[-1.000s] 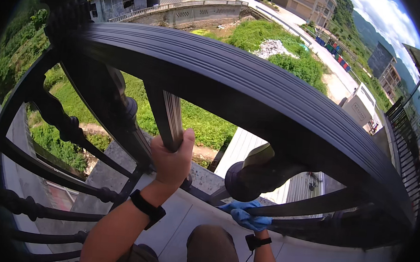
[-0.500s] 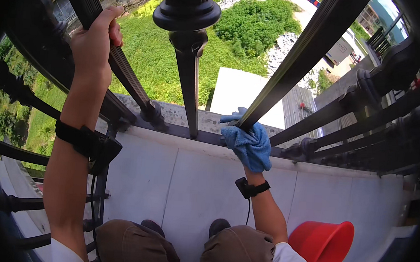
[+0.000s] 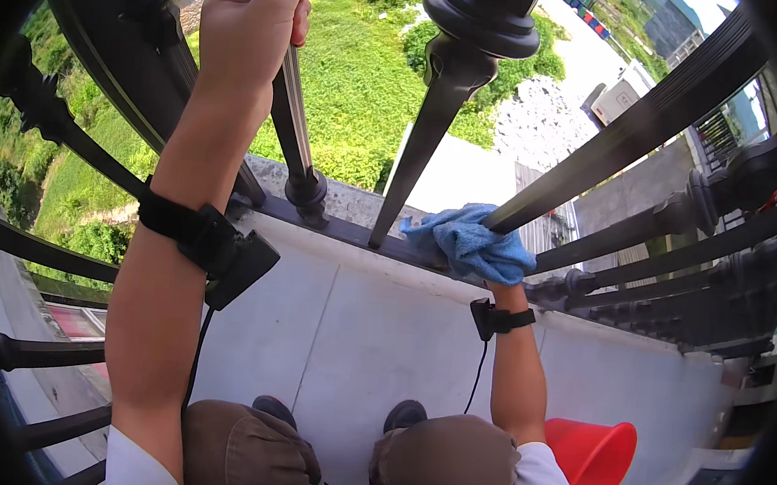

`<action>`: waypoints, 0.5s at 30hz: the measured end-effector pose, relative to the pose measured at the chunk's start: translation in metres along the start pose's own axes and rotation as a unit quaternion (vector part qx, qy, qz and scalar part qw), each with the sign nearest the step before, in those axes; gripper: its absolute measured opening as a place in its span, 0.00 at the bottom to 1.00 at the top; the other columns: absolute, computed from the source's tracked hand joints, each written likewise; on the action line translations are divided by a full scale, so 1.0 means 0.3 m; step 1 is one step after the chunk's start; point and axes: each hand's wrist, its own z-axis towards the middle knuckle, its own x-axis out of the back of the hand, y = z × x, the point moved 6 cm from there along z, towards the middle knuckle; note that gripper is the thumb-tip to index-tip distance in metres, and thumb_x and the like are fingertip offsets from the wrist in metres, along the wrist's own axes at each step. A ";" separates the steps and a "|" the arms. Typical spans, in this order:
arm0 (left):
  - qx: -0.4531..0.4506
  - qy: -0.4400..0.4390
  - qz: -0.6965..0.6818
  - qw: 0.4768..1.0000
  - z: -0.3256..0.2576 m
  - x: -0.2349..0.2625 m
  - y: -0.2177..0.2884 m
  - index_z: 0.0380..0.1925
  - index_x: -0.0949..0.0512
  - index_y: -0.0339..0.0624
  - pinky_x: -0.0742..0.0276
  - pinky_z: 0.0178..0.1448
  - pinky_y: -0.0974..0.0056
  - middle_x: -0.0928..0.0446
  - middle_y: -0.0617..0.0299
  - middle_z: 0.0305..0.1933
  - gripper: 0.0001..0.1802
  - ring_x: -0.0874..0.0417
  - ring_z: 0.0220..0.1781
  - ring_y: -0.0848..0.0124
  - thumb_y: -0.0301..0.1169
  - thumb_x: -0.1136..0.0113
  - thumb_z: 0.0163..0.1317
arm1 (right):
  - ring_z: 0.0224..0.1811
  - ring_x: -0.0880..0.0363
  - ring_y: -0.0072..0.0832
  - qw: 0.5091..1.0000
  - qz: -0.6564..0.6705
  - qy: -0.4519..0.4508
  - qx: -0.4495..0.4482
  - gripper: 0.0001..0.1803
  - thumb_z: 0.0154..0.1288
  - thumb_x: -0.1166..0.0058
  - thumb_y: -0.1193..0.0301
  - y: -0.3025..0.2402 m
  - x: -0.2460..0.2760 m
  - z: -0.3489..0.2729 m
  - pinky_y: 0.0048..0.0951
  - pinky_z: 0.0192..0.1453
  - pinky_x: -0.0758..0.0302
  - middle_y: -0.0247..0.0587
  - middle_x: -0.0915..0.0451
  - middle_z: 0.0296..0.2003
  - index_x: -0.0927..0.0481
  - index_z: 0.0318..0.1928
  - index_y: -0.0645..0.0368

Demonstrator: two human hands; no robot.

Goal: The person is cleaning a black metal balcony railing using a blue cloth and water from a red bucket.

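Dark metal bars of a balcony railing stand in front of me. My left hand is wrapped round one upright baluster at the upper left. Low on the right, a crumpled blue cloth is bunched round the foot of another baluster, just above the bottom rail. My right hand is inside or behind that cloth and presses it to the bar; its fingers are mostly hidden by the folds. Black straps with small devices sit on both wrists.
A red bucket stands on the pale tiled floor to my right. My knees and dark shoes are below. Cables hang from both wrist devices. Beyond the railing lie a ledge, green plants, a white slab and rubble far below.
My view has tilted, so the railing and both arms sit further right in the picture. The left hand keeps its hold. The cloth stays at the baluster's foot, its folds shifted round the bar.
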 end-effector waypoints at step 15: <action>-0.011 0.000 0.000 1.000 0.019 0.000 -0.005 0.19 0.28 0.44 0.33 0.32 0.70 0.32 0.68 0.18 0.14 0.32 0.21 0.77 0.31 0.32 0.57 | 0.40 0.19 0.24 0.990 0.012 0.131 0.042 0.16 0.68 0.43 0.72 0.053 -0.008 -0.168 0.26 0.48 0.18 0.37 0.18 0.44 0.22 0.54 0.64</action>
